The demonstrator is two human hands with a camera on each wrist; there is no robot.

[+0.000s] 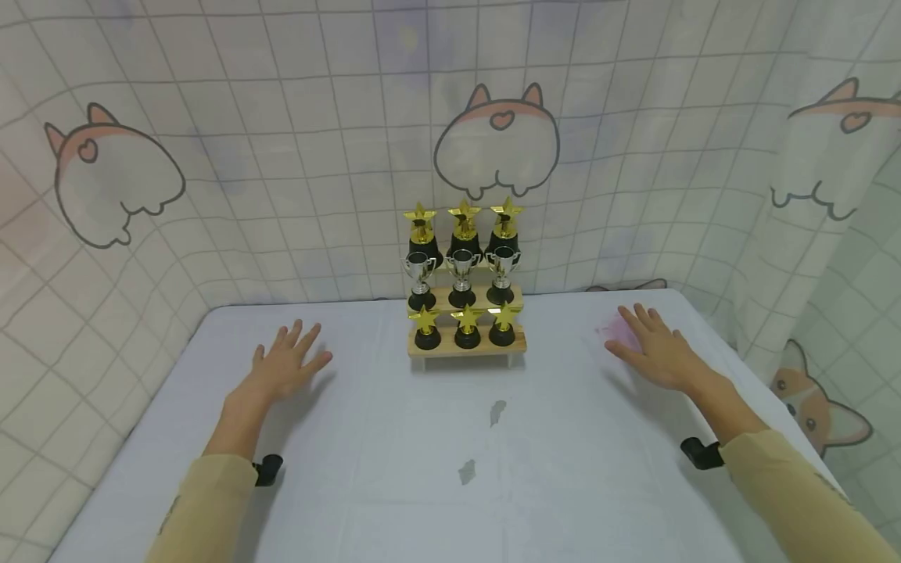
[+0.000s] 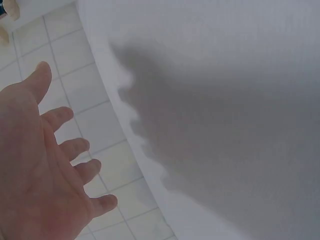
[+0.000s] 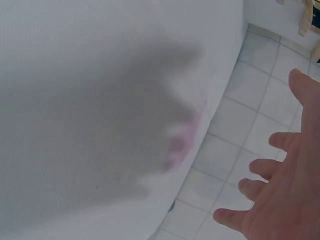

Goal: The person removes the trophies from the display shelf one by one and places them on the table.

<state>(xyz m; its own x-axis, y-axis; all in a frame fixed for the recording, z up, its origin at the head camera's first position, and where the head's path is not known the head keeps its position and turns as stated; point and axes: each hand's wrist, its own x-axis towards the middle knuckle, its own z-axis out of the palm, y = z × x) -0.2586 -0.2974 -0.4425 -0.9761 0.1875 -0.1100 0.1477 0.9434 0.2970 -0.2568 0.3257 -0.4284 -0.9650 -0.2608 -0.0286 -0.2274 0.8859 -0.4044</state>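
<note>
A three-step wooden rack [image 1: 464, 351] stands at the back middle of the table in the head view. Small gold star trophies [image 1: 468, 319] on black bases line its bottom step. Silver two-handled trophy cups [image 1: 462, 267] fill the middle step, and taller gold star trophies [image 1: 464, 220] the top one. My left hand [image 1: 280, 367] hovers over the table left of the rack, fingers spread, holding nothing. On the other side my right hand [image 1: 660, 352] is also spread above the cloth, with nothing in it. Both palms [image 2: 42, 165] show bare in the wrist views.
A white cloth covers the table [image 1: 380, 438], with two grey patches [image 1: 497, 412] in front of the rack and a pink stain [image 3: 182, 145] near the right hand. Behind hangs a checked curtain [image 1: 303, 156] with cartoon animal prints. A dark cord [image 1: 633, 286] lies along the back edge.
</note>
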